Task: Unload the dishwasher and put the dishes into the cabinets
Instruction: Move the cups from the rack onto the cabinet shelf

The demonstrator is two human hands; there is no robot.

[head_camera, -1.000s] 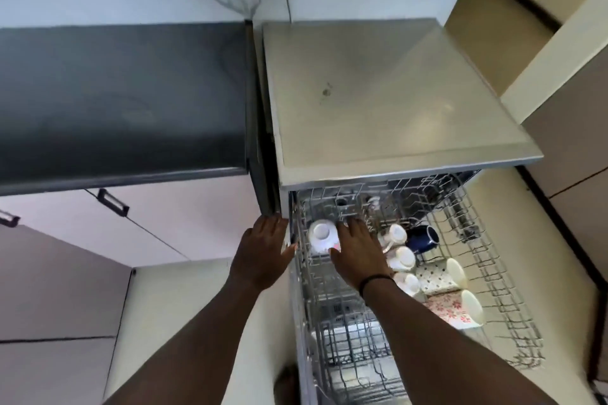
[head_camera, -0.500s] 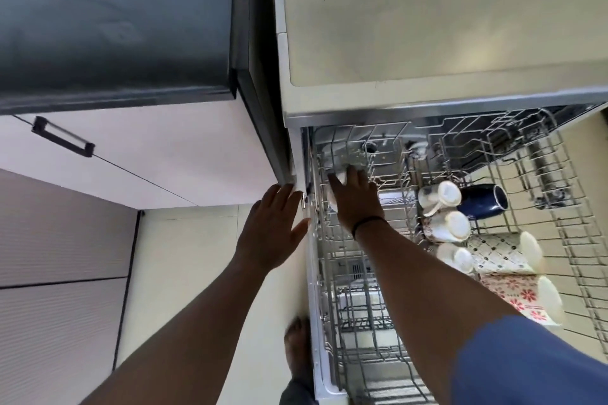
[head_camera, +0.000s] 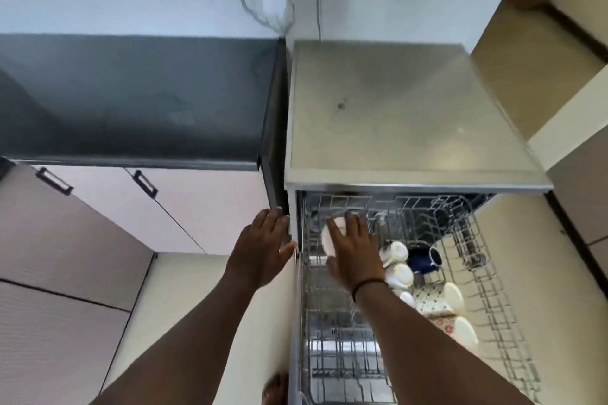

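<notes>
Hands out over the open dishwasher [head_camera: 418, 171], and you're into the upper rack [head_camera: 487, 273] now. Your right hand [head_camera: 357, 256] sits on a white cup [head_camera: 330, 238] at the rack's far left corner, fingers curled over its top and slightly spread, the cup showing pale to the left of your knuckles; whether the thumb is round it, you can't tell from here. Your left hand [head_camera: 263, 248] is just outside the machine, fingers straight and close together, fingertips at the dishwasher's left front edge beside the dark counter [head_camera: 131, 99]. Look right of your wrist: two white mugs [head_camera: 396, 263] lie on their sides touching each other, a dark blue mug [head_camera: 424, 260] just beyond them, and two patterned mugs [head_camera: 441, 309] further toward you along the same row. Below, the lower rack [head_camera: 342, 362] shows through the wires. Pale cabinet doors [head_camera: 197, 207] with black handles stand under the counter on your left.
</notes>
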